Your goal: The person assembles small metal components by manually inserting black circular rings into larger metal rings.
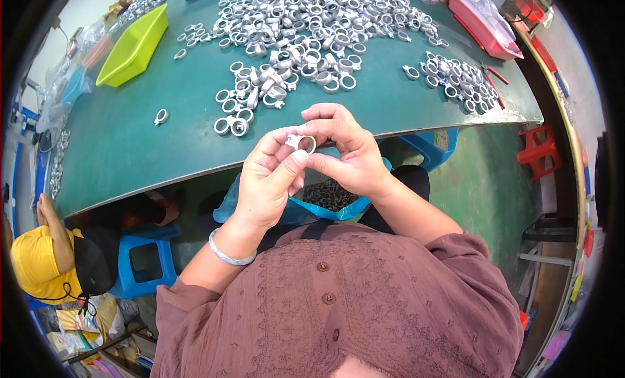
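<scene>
Between my two hands, above the table's near edge, is a silvery metal ring clamp (306,143) with a small lug on its left side. The thumb and fingers of my left hand (268,176) pinch its lug side. My right hand (348,153) grips the ring's right side with thumb and fingertips. Just beyond my hands, a big heap of similar metal rings (312,56) spreads across the green table (176,124). Below them, in my lap, a blue container (335,214) holds many small dark pieces too small to make out.
A lime-green tray (133,47) stands at the far left, a pink tray (485,26) at the far right. Red-handled pliers (496,82) lie beside a smaller ring pile (456,78). A person in yellow (42,261) sits at left, near a blue stool (146,261).
</scene>
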{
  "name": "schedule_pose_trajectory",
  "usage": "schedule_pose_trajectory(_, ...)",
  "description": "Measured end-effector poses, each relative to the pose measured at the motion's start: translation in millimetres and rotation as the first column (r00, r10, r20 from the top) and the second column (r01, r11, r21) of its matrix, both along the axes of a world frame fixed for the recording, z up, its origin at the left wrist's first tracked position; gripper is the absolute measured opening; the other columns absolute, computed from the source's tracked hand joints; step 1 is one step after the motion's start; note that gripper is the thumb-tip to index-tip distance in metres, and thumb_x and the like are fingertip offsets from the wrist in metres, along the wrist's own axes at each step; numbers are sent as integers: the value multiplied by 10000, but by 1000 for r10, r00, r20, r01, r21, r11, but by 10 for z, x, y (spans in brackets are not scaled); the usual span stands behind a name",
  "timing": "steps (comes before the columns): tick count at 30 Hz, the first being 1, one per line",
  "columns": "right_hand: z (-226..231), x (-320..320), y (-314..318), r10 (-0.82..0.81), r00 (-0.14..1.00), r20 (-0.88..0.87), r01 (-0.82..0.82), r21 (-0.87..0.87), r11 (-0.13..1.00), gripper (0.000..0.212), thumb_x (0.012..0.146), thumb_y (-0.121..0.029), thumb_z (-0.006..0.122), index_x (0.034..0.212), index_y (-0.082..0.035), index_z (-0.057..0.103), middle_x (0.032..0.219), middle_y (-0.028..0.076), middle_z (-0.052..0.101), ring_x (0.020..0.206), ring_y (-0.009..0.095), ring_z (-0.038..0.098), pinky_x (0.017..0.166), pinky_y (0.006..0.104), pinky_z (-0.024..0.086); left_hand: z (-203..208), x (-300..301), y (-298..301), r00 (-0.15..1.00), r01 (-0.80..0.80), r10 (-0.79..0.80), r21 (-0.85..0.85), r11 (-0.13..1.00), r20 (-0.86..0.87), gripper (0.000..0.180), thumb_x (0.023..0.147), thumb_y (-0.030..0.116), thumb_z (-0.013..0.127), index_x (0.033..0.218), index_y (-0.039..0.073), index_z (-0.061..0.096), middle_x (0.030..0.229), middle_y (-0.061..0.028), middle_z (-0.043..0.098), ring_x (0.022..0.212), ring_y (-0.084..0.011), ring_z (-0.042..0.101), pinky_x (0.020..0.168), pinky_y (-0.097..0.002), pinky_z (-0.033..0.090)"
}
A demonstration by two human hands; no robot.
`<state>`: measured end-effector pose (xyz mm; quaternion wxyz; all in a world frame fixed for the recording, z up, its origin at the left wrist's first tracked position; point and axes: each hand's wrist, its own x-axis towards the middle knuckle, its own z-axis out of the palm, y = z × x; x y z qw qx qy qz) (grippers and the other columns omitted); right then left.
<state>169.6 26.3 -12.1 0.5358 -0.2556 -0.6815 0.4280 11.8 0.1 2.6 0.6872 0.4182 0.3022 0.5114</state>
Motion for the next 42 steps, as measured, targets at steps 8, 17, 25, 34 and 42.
schedule_pose_trajectory(8,57,61,-32,-87,984,153,60,168,984,370,675,18,634,1022,-108,615,1063,84,501,911,174,534,792,286,446,-110,18,4,965,-125,177,257,958,-192,323,759,6,654,1048,13,510,900,-31,570,689,-41,503,573,-161,402)
schedule_pose_trajectory(17,164,110,-93,-33,991,133,22,85,996,304,698,-12,648,996,-45,599,941,76,558,836,167,548,711,276,453,-119,-23,-18,852,-160,348,438,885,-392,324,706,2,697,989,8,539,860,-10,556,624,-33,462,548,-163,381)
schedule_pose_trajectory(25,138,77,-135,16,997,82,-10,-69,998,203,747,10,628,948,-19,609,802,45,580,702,105,556,658,226,456,-134,-15,-15,746,-157,496,607,779,-444,291,664,22,724,909,11,567,809,-38,500,597,-65,477,503,-185,382)
schedule_pose_trajectory(34,99,101,-136,60,998,-8,-60,-251,966,151,786,0,605,936,-7,604,836,23,586,744,70,545,676,214,456,-120,-11,-34,722,-135,519,642,755,-457,377,661,23,727,987,13,538,817,-44,496,617,-82,495,505,-189,389)
schedule_pose_trajectory(42,124,105,-153,62,996,-70,-79,-281,956,136,802,6,591,937,-5,603,859,17,588,782,66,544,689,203,454,-63,-28,-77,927,-86,174,263,961,-332,406,719,41,699,1066,10,490,868,-28,579,684,-44,512,517,-174,398)
